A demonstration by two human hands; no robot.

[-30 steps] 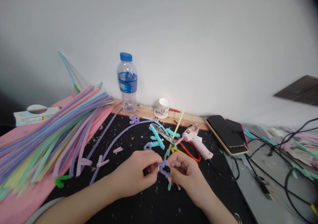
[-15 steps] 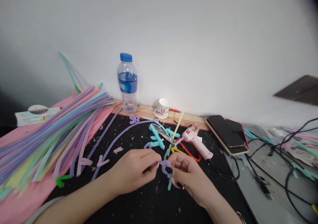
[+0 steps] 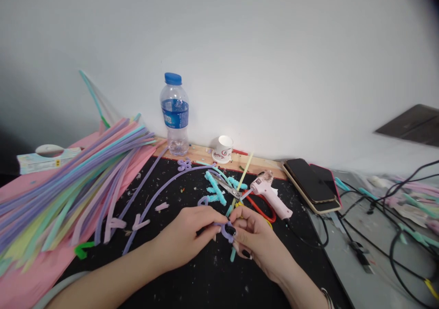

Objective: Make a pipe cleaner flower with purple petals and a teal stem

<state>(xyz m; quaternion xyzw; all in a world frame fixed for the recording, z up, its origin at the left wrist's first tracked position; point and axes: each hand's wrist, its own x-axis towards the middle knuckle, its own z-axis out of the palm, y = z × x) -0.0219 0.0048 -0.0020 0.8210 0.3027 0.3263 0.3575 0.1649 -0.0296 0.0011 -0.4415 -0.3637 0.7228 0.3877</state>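
Both hands meet over the black mat. My left hand [image 3: 192,231] pinches one side of a small looped purple fuzzy stem [image 3: 227,234], and my right hand [image 3: 257,236] grips its other side, the thumb over the loop. Fingers hide part of the piece. Beyond them lie open scissors [image 3: 252,198] with red and yellow handles, curled turquoise stems [image 3: 215,188], a pale yellow stem [image 3: 244,172] and a pink glue gun [image 3: 272,197]. A small purple flower shape [image 3: 184,164] rests farther back on the mat.
A pile of coloured stems [image 3: 85,181] covers the left side. At the back stand a water bottle [image 3: 175,117] and a paper cup [image 3: 223,149]. On the right lie phones [image 3: 312,181] and black cables [image 3: 387,254].
My right thumb and fingers have closed in over the purple loop, covering more of it. The hands are nearer each other, and the view has shifted slightly.
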